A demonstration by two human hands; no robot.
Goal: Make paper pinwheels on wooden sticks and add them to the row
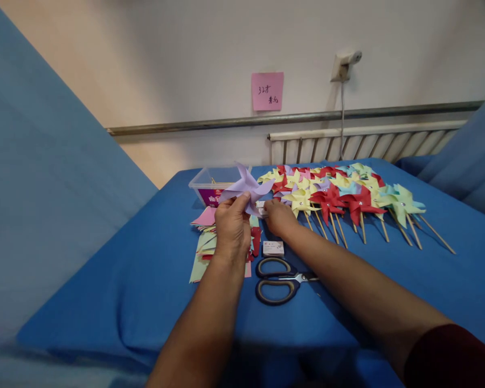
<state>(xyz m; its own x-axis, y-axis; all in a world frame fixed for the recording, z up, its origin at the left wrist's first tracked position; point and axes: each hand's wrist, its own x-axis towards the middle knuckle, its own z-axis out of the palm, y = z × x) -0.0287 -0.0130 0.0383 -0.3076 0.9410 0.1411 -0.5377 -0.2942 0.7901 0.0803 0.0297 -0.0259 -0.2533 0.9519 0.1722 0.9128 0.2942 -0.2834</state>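
1. The blue table is under my fingers. It is the biggest thing here.
2. The row of finished pinwheels lies to the right of my right fingers. Their sticks point back toward me and a bit right.
3. The clear box sits just past my left fingers, a bit to the left.
4. The paper pile lies under and left of my left hand.
5. The scissors lie nearer to me than both hands, between my arms. Their blades point right.
6. My left hand holds up the purple pinwheel. My left fingers are pinched shut on its bottom edge. It stands just above those fingers, with no stick on it that I can see.
7. My right hand rests low on the table, just right of the purple pinwheel. Its fingers are bent together at something small and white; I cannot tell if they grip it. The left hand is the nearer one to the pinwheel.
8. The little white box lies just on my side of my right fingers.
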